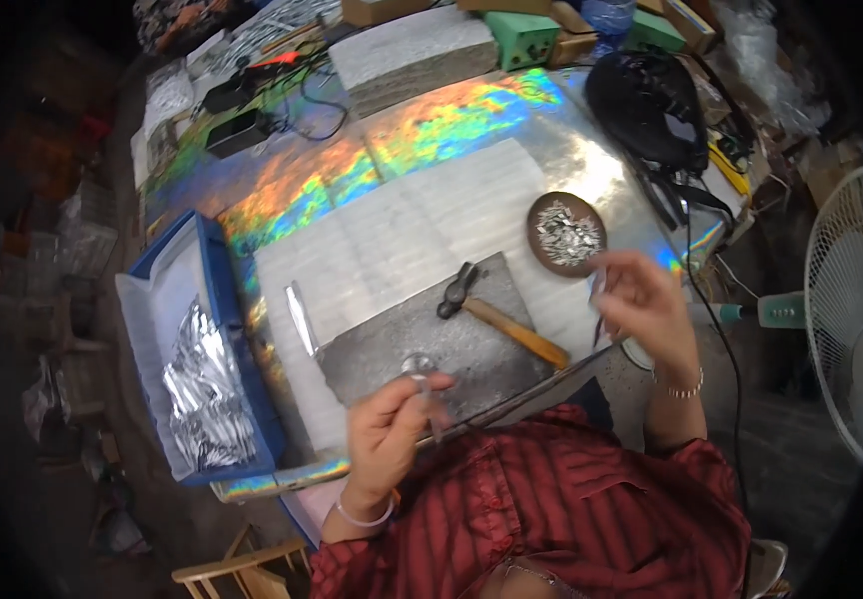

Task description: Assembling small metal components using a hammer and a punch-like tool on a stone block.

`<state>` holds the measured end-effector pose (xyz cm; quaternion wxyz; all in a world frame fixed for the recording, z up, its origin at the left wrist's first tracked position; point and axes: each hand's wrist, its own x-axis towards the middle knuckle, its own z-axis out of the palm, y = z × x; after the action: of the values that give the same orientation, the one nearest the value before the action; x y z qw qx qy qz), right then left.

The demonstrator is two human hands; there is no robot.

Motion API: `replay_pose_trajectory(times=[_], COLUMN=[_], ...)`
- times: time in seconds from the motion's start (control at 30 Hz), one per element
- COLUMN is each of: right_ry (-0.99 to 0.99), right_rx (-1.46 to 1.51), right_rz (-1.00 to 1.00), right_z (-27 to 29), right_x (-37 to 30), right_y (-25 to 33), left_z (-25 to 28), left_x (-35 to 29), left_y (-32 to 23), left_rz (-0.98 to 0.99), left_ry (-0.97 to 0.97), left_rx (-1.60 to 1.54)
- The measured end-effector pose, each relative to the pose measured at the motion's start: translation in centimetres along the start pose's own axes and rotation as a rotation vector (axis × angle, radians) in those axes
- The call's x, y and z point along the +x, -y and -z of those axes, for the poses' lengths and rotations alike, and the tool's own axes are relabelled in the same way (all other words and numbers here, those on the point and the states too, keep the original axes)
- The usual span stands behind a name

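My left hand point(388, 427) is closed, thumb against fingers, on a shiny metal piece with a rounded end point(417, 363), over the near edge of a grey metal plate point(372, 347). The piece looks spoon-like, but its lower part is blurred. My right hand point(651, 307) hovers just right of a round brown dish point(534, 247) of small silvery bits point(566, 236). Its thumb and fingers are pinched together; whatever is between them is too small to make out. A hammer point(511, 327) with a wooden handle lies on the plate, its head pointing away from me.
A long silvery strip point(300, 317) lies left of the plate on white sheeting point(402, 225). At the left stands a blue box point(248, 384) of shiny metal pieces point(207, 394). Farther back are a grey block point(417, 58) and a black bag point(646, 108). A fan point(841, 309) stands at the right.
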<state>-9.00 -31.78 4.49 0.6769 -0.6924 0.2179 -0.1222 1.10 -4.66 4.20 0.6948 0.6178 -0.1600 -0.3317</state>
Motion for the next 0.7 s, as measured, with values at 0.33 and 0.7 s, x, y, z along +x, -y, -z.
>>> replay_pose_trajectory(times=[0.33,0.7], right_ry=[0.311,0.303], right_rx=[-0.257,-0.189], right_rz=[0.539,0.506], right_z=[-10.3,-11.9], right_x=[-0.8,-1.5], right_y=[1.9,2.2], left_z=[-0.8,0.1], left_x=[-0.9,-1.6], left_y=[0.8,0.5], left_rz=[-0.063,-0.168], left_ry=[0.003,0.027], left_rx=[-0.167,0.094])
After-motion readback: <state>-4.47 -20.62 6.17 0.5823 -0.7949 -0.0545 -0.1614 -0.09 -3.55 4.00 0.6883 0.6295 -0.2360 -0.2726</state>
